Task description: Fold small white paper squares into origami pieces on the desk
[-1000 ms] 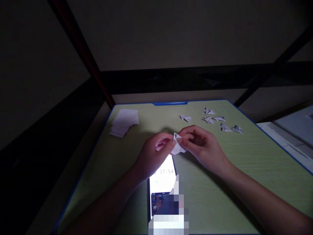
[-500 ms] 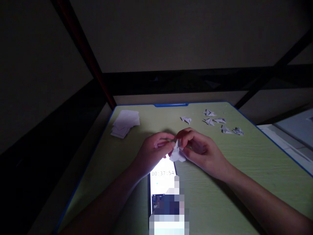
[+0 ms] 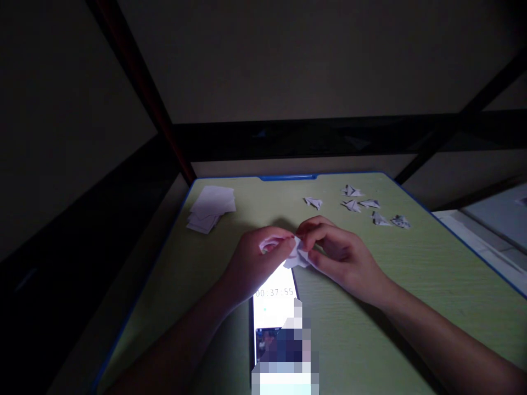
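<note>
A small folded piece of white paper (image 3: 297,258) is pinched between both hands, above the far end of a lit phone (image 3: 274,307). My left hand (image 3: 261,258) grips its left side with thumb and fingertips together. From the right, my right hand (image 3: 340,252) closes its thumb and fingers on the other side. The fingertips cover the paper's upper part. The phone lies on the green table (image 3: 197,269) and its bright screen shows a timer; its lower part is blurred out.
A loose stack of white paper sheets (image 3: 214,201) lies at the table's far left. Several small folded paper figures (image 3: 351,206) are spread at the far right, one of them (image 3: 313,203) nearer the middle. A blue edge (image 3: 288,177) borders the table; beyond it rises a dark wall.
The fingertips have drawn closer together over the paper, and its raised point is now covered. My left hand has shifted slightly. The timer has advanced from 00:37:54 to 00:37:55.
</note>
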Action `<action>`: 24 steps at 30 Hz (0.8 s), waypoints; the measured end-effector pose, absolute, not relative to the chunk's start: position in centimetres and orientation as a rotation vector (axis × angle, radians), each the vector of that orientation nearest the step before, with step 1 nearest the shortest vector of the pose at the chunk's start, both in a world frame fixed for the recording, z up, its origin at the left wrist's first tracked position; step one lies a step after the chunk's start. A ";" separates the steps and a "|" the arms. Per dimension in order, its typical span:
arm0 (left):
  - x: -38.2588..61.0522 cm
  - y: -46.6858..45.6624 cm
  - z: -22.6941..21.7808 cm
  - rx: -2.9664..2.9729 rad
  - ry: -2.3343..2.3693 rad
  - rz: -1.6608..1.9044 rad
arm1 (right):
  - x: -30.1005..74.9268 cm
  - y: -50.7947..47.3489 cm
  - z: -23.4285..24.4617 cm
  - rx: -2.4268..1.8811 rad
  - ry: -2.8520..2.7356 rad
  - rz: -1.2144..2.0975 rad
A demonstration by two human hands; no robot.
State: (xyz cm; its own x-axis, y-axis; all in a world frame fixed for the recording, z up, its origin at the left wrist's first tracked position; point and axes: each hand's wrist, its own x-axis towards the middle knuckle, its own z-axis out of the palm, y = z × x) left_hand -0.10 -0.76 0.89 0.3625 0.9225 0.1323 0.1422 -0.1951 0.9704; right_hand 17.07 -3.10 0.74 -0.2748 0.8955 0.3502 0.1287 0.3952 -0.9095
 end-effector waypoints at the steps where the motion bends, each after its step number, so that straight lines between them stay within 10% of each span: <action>1: -0.1 -0.7 0.9 1.606 0.967 0.952 | 17.1 -3.1 0.8 -0.906 -1.687 1.002; 24: -0.1 -0.7 0.3 1.726 0.989 0.925 | 17.0 -2.3 0.4 -1.201 -1.388 1.200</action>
State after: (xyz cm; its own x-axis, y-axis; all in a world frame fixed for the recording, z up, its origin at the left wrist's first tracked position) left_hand -0.07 -0.69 0.34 0.3970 0.9040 0.1589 0.2188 -0.2614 0.9401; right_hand 17.00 -2.32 0.36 -0.1078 0.9934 0.0400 0.1038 0.0513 -0.9933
